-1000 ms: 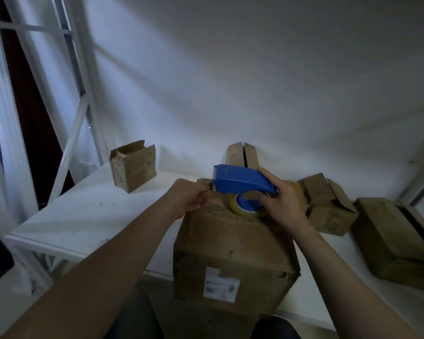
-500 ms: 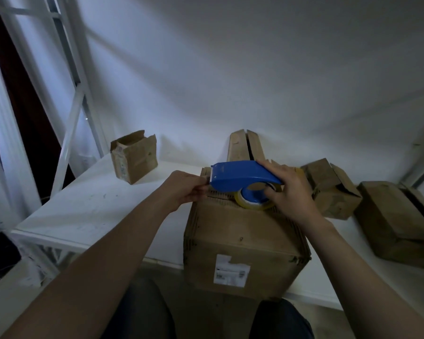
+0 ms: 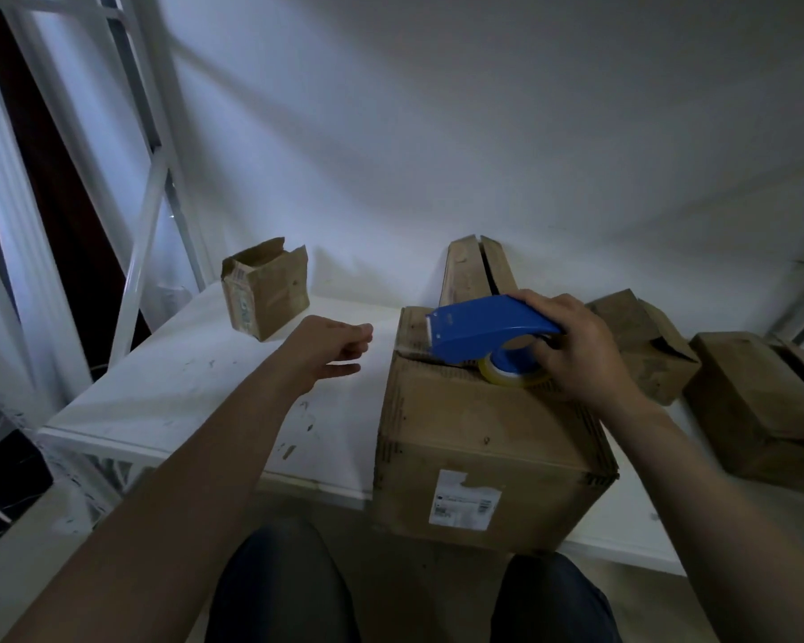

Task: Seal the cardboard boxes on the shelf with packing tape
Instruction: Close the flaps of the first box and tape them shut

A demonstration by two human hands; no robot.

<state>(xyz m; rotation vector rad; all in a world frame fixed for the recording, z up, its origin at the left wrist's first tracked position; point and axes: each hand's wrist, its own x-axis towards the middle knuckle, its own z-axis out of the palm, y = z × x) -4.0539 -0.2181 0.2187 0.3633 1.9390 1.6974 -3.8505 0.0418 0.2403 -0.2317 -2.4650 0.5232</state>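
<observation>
Nearest, your large cardboard box [image 3: 483,438] sits at the front edge of the white shelf [image 3: 196,396], its label facing you. Your right hand [image 3: 576,345] wraps around the blue tape dispenser [image 3: 479,331], set on the box's top. Your left hand [image 3: 335,348] hangs just left of the box, fingers loosely curled, holding nothing. Farther back, a small open box [image 3: 265,290] stands apart at left.

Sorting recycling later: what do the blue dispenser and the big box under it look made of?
The tape dispenser: likely moulded plastic, smooth blue with a soft sheen. The large box: brown corrugated cardboard, matte; fluted edges show along its top corners.
</observation>
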